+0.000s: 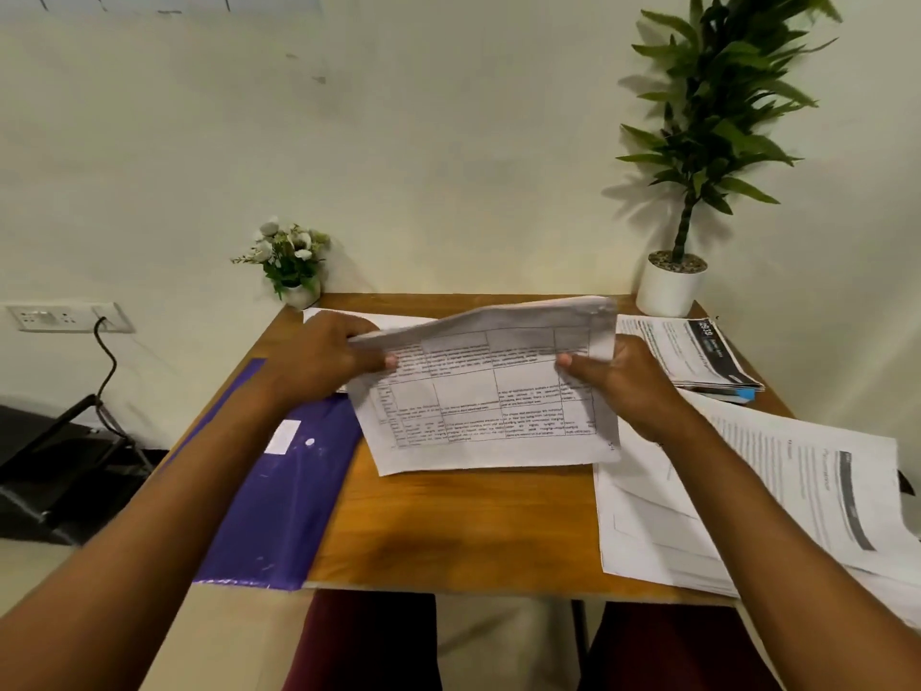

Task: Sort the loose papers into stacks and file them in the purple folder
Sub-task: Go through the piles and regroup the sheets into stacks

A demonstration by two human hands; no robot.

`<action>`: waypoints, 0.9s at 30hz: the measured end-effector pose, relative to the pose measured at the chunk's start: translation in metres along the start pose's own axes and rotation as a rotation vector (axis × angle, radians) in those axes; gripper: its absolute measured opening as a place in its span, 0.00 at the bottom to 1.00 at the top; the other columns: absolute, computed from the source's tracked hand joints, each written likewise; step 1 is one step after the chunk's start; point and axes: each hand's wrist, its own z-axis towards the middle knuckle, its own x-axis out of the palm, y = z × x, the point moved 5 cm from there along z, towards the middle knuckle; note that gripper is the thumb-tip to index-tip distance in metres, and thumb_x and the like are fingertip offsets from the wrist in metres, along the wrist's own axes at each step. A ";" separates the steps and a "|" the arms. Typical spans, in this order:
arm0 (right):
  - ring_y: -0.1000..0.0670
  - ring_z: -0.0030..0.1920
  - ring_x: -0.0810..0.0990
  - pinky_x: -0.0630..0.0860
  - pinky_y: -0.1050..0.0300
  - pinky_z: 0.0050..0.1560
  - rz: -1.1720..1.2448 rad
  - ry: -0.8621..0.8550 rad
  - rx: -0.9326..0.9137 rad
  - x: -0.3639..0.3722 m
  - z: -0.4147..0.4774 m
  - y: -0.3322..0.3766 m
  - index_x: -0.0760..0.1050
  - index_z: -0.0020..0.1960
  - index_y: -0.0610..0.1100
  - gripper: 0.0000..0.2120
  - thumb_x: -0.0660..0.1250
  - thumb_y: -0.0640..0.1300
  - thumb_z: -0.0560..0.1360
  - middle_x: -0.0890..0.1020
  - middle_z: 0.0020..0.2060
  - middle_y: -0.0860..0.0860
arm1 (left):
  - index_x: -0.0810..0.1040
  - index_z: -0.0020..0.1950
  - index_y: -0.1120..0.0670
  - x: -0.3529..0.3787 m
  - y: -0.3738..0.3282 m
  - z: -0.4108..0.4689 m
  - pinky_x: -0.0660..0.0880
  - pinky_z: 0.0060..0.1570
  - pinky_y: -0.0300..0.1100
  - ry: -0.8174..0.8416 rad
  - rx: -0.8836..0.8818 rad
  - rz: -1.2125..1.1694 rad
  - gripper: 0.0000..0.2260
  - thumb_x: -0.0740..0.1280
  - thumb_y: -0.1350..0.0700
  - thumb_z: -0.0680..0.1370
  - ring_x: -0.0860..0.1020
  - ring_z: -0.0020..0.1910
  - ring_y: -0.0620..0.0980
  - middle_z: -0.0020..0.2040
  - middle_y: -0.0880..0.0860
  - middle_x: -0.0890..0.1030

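Tall potted plant (707,132) — small flowers (291,261)

The left hand (324,361) and right hand (633,386) are bare, as are both forearms (164,491); dark maroon trousers (369,645) cover the thighs.

Head camera, downward over table (448,521) (close).

left hand (326,359) and right hand (625,386) raised, thumbs pinching inward
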 end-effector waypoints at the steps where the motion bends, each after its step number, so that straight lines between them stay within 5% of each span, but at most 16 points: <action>1: 0.52 0.43 0.86 0.77 0.55 0.47 0.047 -0.015 0.023 0.001 -0.003 -0.005 0.81 0.47 0.47 0.04 0.73 0.47 0.77 0.87 0.39 0.54 | 0.85 0.51 0.56 0.000 0.015 -0.003 0.83 0.46 0.52 -0.022 -0.054 -0.169 0.08 0.76 0.53 0.76 0.85 0.45 0.52 0.45 0.53 0.87; 5: 0.57 0.42 0.83 0.74 0.72 0.36 0.285 -0.092 0.075 0.008 -0.010 -0.015 0.73 0.46 0.47 0.07 0.71 0.42 0.78 0.84 0.36 0.58 | 0.82 0.57 0.60 0.031 0.054 -0.020 0.83 0.50 0.47 -0.069 -0.277 -0.686 0.14 0.72 0.53 0.76 0.84 0.55 0.60 0.53 0.56 0.87; 7: 0.60 0.39 0.84 0.75 0.72 0.36 0.348 -0.091 0.092 0.014 -0.010 -0.020 0.72 0.46 0.47 0.07 0.70 0.40 0.78 0.84 0.32 0.62 | 0.82 0.60 0.58 0.046 0.053 -0.024 0.83 0.50 0.49 -0.045 -0.275 -0.768 0.16 0.70 0.51 0.76 0.84 0.57 0.60 0.55 0.57 0.86; 10: 0.57 0.44 0.86 0.79 0.62 0.44 0.359 -0.067 0.102 0.018 -0.007 -0.024 0.77 0.52 0.45 0.04 0.71 0.41 0.78 0.87 0.41 0.57 | 0.79 0.65 0.56 0.054 0.044 -0.023 0.83 0.52 0.54 -0.053 -0.231 -0.856 0.17 0.68 0.52 0.78 0.84 0.56 0.58 0.58 0.57 0.85; 17: 0.57 0.49 0.86 0.80 0.65 0.45 0.394 -0.118 0.041 0.011 -0.006 -0.023 0.79 0.59 0.47 0.11 0.71 0.39 0.78 0.87 0.47 0.59 | 0.81 0.59 0.54 0.050 0.027 -0.027 0.82 0.42 0.37 -0.276 -0.126 -0.764 0.08 0.68 0.54 0.81 0.86 0.48 0.47 0.50 0.51 0.87; 27: 0.55 0.51 0.84 0.80 0.58 0.51 0.361 -0.101 0.167 0.031 -0.023 -0.059 0.78 0.53 0.56 0.08 0.72 0.45 0.77 0.85 0.47 0.62 | 0.80 0.61 0.53 0.080 0.049 -0.049 0.82 0.45 0.38 -0.233 -0.169 -0.757 0.10 0.69 0.57 0.80 0.85 0.52 0.48 0.54 0.48 0.86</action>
